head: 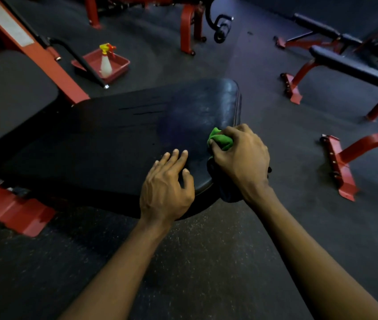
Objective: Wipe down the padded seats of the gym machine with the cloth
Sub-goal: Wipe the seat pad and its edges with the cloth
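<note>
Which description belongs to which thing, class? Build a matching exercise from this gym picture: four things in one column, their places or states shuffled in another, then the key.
Things
1. cloth
2. spray bottle
3. left hand
4. right hand

Descriptions
A. stands in the red tray on the floor
B. rests, fingers straight, on the padded seat
C. green, bunched at the seat's edge
D. grips the cloth

Pairs: 1-C, 2-A, 3-B, 4-D
</note>
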The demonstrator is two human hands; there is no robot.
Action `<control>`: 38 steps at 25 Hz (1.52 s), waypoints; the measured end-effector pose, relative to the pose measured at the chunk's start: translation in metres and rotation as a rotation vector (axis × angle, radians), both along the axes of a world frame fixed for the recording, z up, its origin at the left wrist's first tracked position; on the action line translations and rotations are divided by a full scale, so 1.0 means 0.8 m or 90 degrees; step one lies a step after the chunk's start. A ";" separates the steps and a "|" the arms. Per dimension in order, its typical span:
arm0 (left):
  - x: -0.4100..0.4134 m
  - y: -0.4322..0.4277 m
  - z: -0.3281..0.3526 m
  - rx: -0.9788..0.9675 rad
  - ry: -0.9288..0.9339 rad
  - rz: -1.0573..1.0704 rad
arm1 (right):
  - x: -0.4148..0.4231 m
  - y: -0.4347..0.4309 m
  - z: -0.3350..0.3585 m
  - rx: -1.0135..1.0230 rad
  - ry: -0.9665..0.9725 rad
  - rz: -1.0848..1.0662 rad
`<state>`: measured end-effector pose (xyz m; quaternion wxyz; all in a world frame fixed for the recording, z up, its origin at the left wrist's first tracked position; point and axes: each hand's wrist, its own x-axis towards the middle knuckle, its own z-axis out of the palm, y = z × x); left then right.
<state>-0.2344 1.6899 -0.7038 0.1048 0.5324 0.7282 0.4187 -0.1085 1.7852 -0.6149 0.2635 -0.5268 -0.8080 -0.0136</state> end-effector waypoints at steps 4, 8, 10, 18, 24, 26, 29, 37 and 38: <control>-0.001 0.002 -0.002 -0.004 -0.024 0.004 | 0.002 0.004 -0.001 0.006 0.003 -0.003; 0.001 -0.002 0.007 -0.025 -0.028 -0.002 | 0.011 -0.001 0.005 -0.025 0.021 0.046; 0.001 -0.004 0.008 -0.035 -0.025 -0.009 | 0.019 -0.015 0.006 -0.036 0.009 0.080; -0.018 -0.013 0.013 -0.076 0.049 -0.078 | 0.038 0.006 0.001 -0.098 0.074 0.158; -0.017 -0.013 0.011 -0.059 0.047 -0.086 | 0.047 0.011 -0.005 -0.117 0.179 0.109; -0.018 -0.011 0.011 -0.052 0.052 -0.087 | 0.053 -0.015 -0.012 -0.119 0.194 0.131; -0.016 -0.013 0.011 -0.053 0.049 -0.081 | 0.049 0.015 -0.012 -0.133 0.246 0.098; -0.017 -0.012 0.012 -0.043 0.045 -0.077 | 0.043 0.062 -0.016 -0.217 0.354 -0.030; -0.017 -0.011 0.012 -0.042 0.047 -0.078 | 0.049 0.044 -0.020 -0.224 0.365 -0.018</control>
